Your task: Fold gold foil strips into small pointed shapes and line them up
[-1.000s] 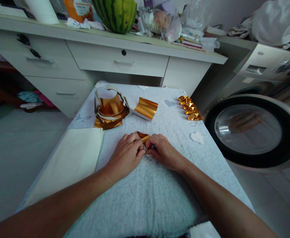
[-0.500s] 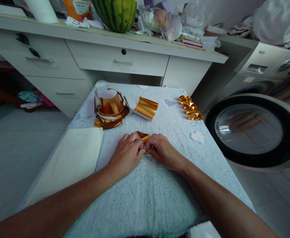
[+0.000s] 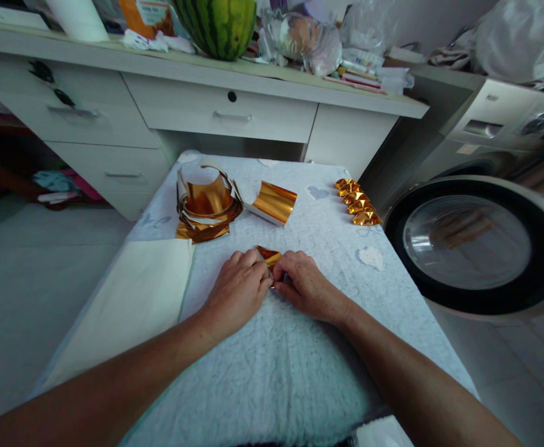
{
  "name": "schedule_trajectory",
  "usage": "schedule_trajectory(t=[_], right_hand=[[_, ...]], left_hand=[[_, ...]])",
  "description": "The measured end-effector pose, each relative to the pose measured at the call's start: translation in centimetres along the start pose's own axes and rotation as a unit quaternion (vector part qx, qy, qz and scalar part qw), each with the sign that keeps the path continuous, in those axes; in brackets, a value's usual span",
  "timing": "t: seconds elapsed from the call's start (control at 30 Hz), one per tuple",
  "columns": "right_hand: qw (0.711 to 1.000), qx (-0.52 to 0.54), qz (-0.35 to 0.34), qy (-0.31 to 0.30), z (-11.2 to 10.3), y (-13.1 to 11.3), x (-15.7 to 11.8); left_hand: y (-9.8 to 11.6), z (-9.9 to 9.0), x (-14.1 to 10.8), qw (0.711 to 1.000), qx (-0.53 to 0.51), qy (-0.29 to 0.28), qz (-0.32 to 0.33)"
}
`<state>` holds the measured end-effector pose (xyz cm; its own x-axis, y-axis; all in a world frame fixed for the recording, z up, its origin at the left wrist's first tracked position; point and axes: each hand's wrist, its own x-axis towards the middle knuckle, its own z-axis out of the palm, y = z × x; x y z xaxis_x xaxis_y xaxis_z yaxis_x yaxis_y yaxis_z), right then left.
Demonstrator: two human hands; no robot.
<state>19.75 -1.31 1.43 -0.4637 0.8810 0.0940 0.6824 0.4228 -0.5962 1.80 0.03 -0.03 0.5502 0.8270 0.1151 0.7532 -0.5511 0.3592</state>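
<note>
Between my hands is a partly folded piece of gold foil paper (image 3: pixel 270 257), lying on the cloth-covered table (image 3: pixel 262 372). My left hand (image 3: pixel 241 280) is closed on its left side, and my right hand (image 3: pixel 303 282) pinches its right side. Fingers of both hands hide most of the lower part of the foil. Beyond them lies a curled gold foil sheet (image 3: pixel 275 202). A loose stack of curled gold foil sheets (image 3: pixel 209 205) sits to its left. At the table's right edge stand several folded gold foil pieces (image 3: pixel 357 202) in a row.
Off-white paper or cloth (image 3: pixel 136 298) covers the table's left side. Behind is a white desk (image 3: pixel 225 118) with drawers, bearing a watermelon (image 3: pixel 218 28) and plastic bags. At right, a washing machine (image 3: pixel 481 124) has its round door (image 3: pixel 471 245) swung out beside the table.
My right fingers have shifted very slightly at the lower edge of the gold foil, and less of that edge shows. Everything else stays where it was.
</note>
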Motion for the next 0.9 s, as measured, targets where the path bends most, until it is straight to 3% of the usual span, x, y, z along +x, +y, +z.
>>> schedule_trajectory(t=[0.5, 0.9], right_hand=[[1.000, -0.015, -0.010, 0.009, 0.4, 0.1, 0.0], [1.000, -0.018, -0.010, 0.012, 0.6, 0.2, -0.1]], left_hand=[[0.1, 0.1, 0.0, 1.000, 0.013, -0.005, -0.007], [-0.6, -1.3, 0.0, 0.996, -0.080, -0.037, 0.023]])
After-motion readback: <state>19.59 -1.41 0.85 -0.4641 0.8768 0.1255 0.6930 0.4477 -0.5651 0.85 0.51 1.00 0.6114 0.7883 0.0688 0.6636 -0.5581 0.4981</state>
